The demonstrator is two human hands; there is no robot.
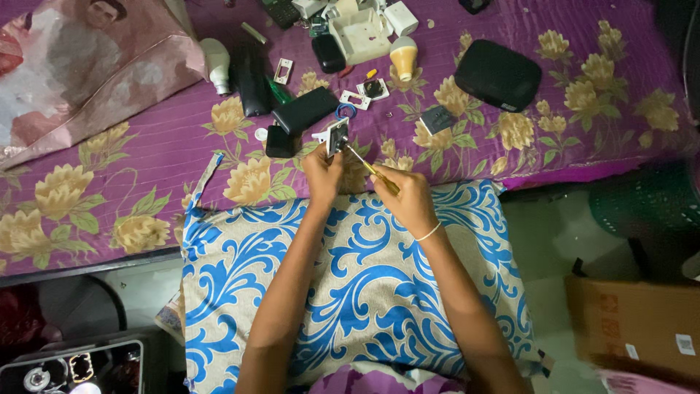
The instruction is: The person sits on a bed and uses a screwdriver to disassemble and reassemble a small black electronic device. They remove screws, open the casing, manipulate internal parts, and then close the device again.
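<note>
My left hand (322, 174) holds a small white electrical switch part (336, 136) upright over the edge of the purple floral bedspread (146, 153). My right hand (399, 197) grips a yellow-handled screwdriver (370, 170), and its tip touches the switch part. Both forearms rest over a blue-and-beige patterned cushion (364, 292) in my lap.
On the bedspread lie several black cases (498, 74), a white switch box (359, 34), two bulbs (403, 57), small switch plates (372, 89) and a blue ring (345, 111). A shiny plastic bag (80, 66) is far left. A cardboard box (634, 321) stands on the floor at right.
</note>
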